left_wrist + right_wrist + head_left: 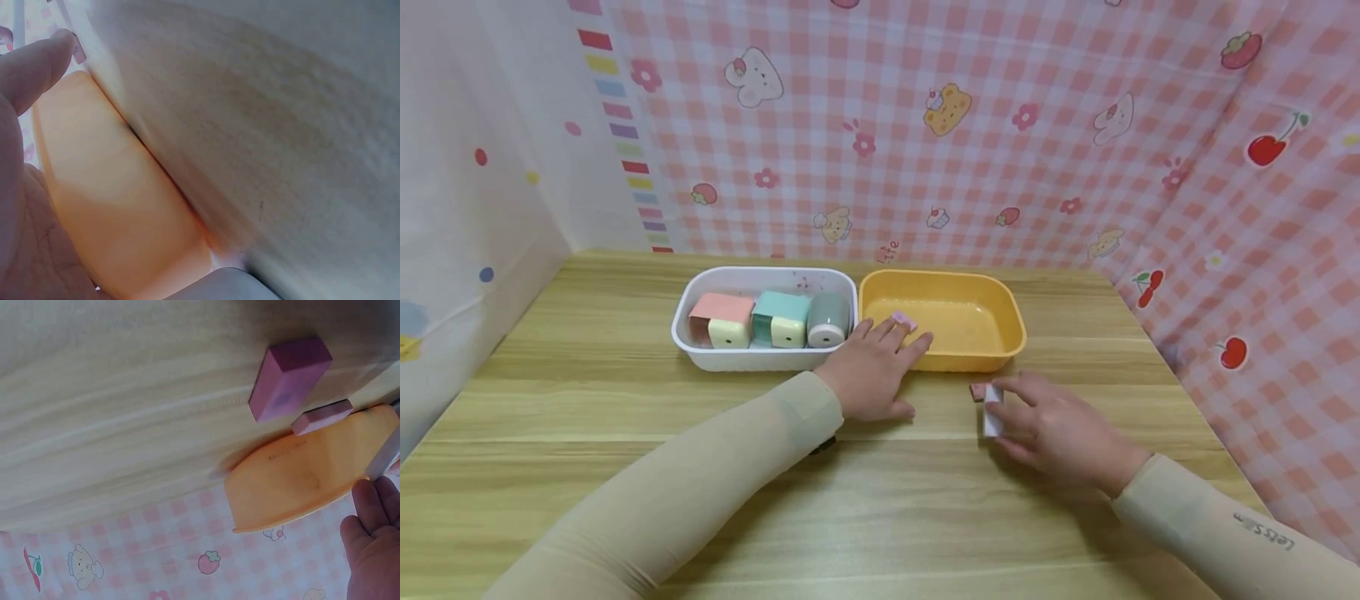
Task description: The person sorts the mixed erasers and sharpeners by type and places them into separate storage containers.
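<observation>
My left hand (868, 371) reaches over the near rims where the white tub (752, 360) and the yellow tub (970, 362) meet, fingers spread and straight. A small pink-lilac piece (905, 320) shows just beyond its fingertips, over the yellow tub. In front of that tub my right hand (1060, 425) pinches a narrow white block (993, 411) between fingers and thumb. Just left of the block is a small dark pink piece (977, 392). The right wrist view shows a larger pink block (290, 378) on the table beside a small pink piece (322, 417).
Inside the white tub sit a pink box (722, 308) and a teal box (782, 304) with cream fronts, plus a grey-green cylinder (828, 317) with a white end. A small dark object (823, 446) peeks from under the left sleeve. Checked cloth (887, 167) hangs behind the table.
</observation>
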Demonstrator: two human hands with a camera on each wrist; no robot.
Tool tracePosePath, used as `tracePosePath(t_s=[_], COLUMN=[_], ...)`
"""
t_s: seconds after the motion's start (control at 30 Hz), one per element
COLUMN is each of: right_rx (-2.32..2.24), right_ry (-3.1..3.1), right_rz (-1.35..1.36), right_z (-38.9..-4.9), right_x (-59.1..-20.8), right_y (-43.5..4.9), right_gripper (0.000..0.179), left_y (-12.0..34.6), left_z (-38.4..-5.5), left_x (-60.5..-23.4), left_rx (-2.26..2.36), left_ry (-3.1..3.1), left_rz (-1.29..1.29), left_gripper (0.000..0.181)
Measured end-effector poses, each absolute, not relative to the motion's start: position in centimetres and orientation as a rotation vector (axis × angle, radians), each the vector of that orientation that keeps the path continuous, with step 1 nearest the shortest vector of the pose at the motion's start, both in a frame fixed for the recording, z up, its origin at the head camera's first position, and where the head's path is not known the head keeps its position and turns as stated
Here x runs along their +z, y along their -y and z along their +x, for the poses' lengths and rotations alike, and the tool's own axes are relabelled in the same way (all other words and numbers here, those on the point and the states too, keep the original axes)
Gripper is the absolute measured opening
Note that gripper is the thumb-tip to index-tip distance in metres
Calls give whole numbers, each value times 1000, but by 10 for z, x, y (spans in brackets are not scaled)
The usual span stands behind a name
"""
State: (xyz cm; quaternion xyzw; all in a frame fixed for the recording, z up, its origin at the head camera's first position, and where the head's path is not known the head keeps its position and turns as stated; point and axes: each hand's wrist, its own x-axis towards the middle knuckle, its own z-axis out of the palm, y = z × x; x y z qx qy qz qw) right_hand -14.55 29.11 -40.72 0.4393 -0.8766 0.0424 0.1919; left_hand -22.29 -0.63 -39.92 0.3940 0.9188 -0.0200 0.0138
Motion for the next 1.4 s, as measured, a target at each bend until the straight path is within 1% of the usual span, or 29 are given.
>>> tracePosePath(t_s=[0.13,0.33,0.53,0.73,1.1,1.17,1.2,1.3,1.33,1.4], right_rx=[119,100,100,80,89,104,108,120,126,128], right_ry=[2438,2415,2365,2332,2364,2362,2359,2360,2358,2358], right_rz=[1234,1204,1207,1205,1132,1129,1124,1120,1116,1110], right_z=[-147,-149,-155,-160,-173,-176,-178,-182,-184,-189], right_x=[-404,-400,-396,-391,-386,-385,-385,-385,-385,-384], right_y=[-290,-289,-288,-287,-281,-281,-281,-281,-281,-280], right_gripper=[52,56,51,50,54,47,47,60,60,48], left_y=[7,7,7,7,7,7,7,6,6,6], left_z=[-222,-221,-222,-221,-225,-227,-227,-227,-227,-228], left_x=[-399,-398,-399,-400,-400,-399,-399,-398,-398,-398], left_rx=[-71,-79,-90,-79,-81,-82,-84,-96,-97,-96], left_ry=[-2864,-2867,-2875,-2868,-2853,-2845,-2844,-2837,-2836,-2836], left_rz=[1235,1237,1240,1227,1217,1219,1219,1216,1212,1208], left_gripper=[105,105,105,106,106,106,106,106,106,106])
